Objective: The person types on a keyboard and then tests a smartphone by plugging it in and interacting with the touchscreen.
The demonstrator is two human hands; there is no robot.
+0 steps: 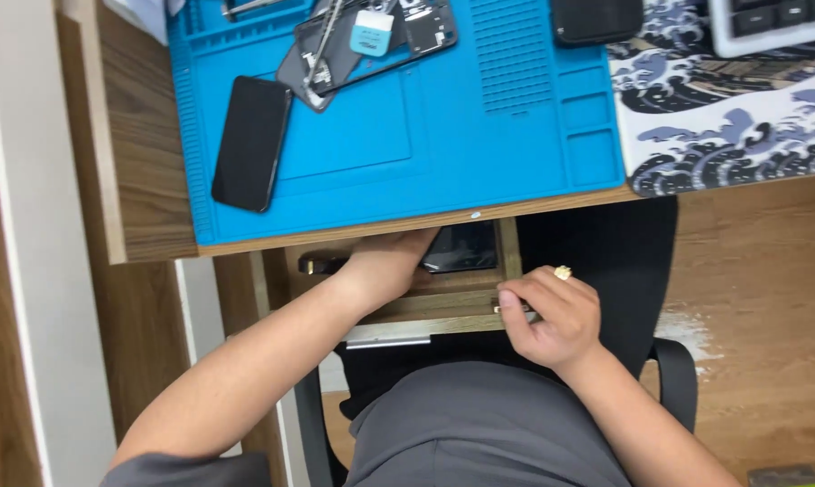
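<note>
Right hand (552,316): fingers curled together and bent inward against the front edge of the open wooden drawer (443,302), pinching a small thin metallic piece at that edge; a gold ring (562,271) sits on one finger. Left hand (385,263): reaches into the drawer beneath the desk edge, its fingertips hidden under the desktop, so whether they are spread or closed cannot be told; the hand lies just beside, possibly touching, a dark phone-like slab (461,248) lying inside the drawer. A small dark tool with a brass-coloured end (322,265) lies in the drawer to the left of the wrist. Above the drawer, on the wooden desk (141,135), lies a blue work mat (479,153) with moulded compartments along its right side. On the mat: a black phone (252,142) lying flat near the left edge; a disassembled phone frame (371,45) at the top, with a small light-blue rectangular piece (371,32) resting on it. A black rectangular case (597,18) overlaps the upper right corner of the mat. To the right, a desk pad with a blue-and-white wave pattern (723,117) bears a keyboard (773,20). The person sits on a black chair (606,261).
</note>
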